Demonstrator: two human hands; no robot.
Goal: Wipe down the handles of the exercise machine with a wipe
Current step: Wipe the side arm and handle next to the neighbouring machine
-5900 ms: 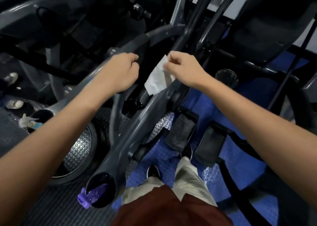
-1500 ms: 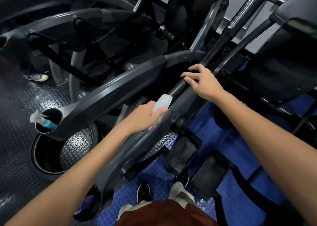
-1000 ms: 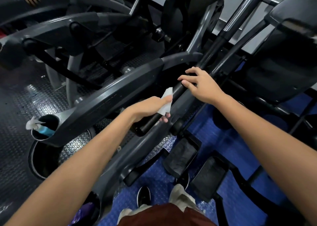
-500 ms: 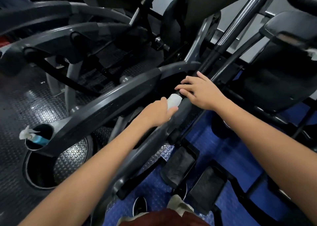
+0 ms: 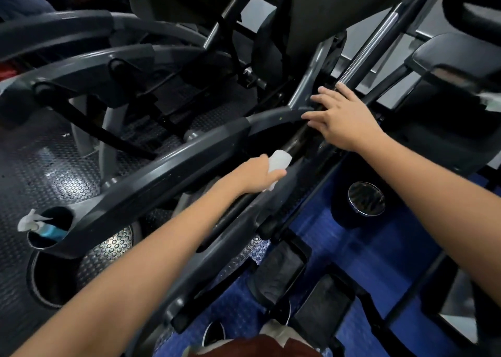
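A dark exercise machine fills the view. Its black handle bar [image 5: 296, 146] runs diagonally from lower left to upper right through the centre. My left hand [image 5: 256, 176] is wrapped around this bar with a white wipe [image 5: 279, 161] folded between the fingers and the bar. Higher up the same bar, my right hand [image 5: 340, 118] rests with its fingers spread and straight, reaching toward the grey frame arm [image 5: 273, 116]. Where the left hand covers the bar, the bar is hidden.
A wide grey side arm [image 5: 162, 177] crosses in front of the bar on the left. Its cup holder [image 5: 51, 230] holds a blue spray bottle [image 5: 43, 226]. Black foot pedals [image 5: 279, 275] sit below over blue matting. Another machine stands at the far left.
My left hand with the wipe has slid up and down along the handle bar. My right hand has moved a little higher up the bar and spread its fingers.
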